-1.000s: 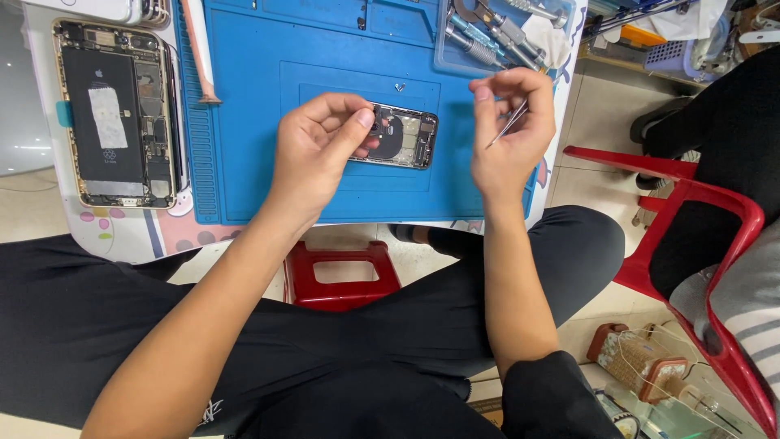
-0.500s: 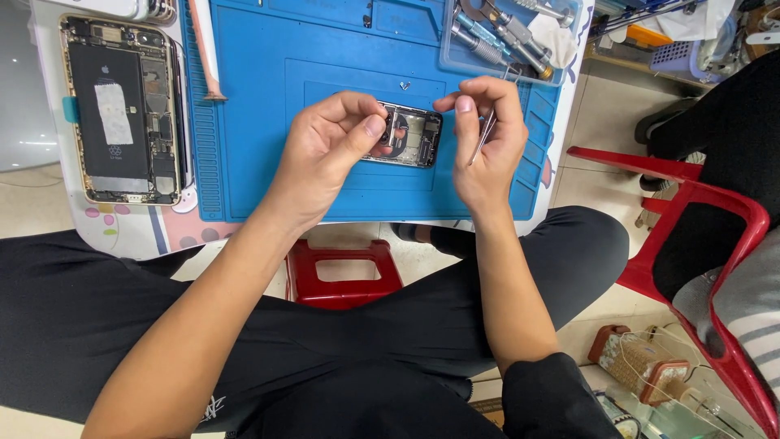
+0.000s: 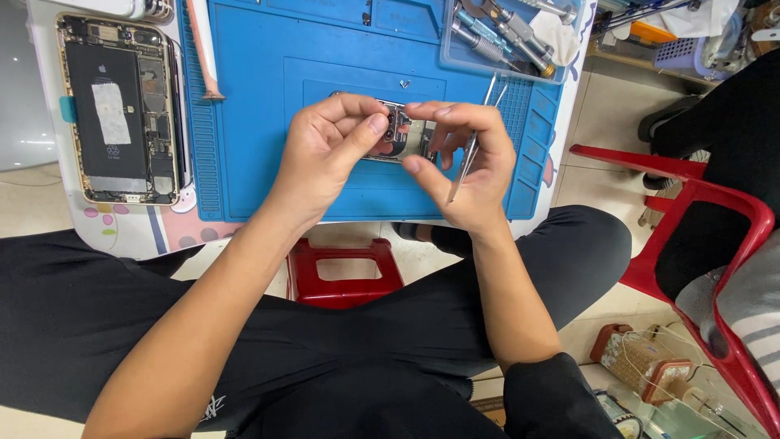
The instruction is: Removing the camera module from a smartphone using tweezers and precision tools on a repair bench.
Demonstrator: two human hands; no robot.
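Both hands met over the blue work mat (image 3: 268, 122) and held a small opened phone part (image 3: 404, 136) between them, just above the mat. The left hand (image 3: 329, 154) was closed on the left end of this part, with the thumb pressed on its top face and the fingers curled under it. The right hand (image 3: 471, 167) gripped the right end with thumb and forefinger, and it also kept thin metal tweezers (image 3: 471, 146) tucked along the palm, their tips pointing down toward the person. On the left, off the mat, a larger opened phone (image 3: 122, 106) lay flat with its inner side up. A clear tray with screwdrivers (image 3: 508, 32) stood at the far right corner of the mat, well apart from the hands. A red stool (image 3: 345, 272) was below, between the knees.
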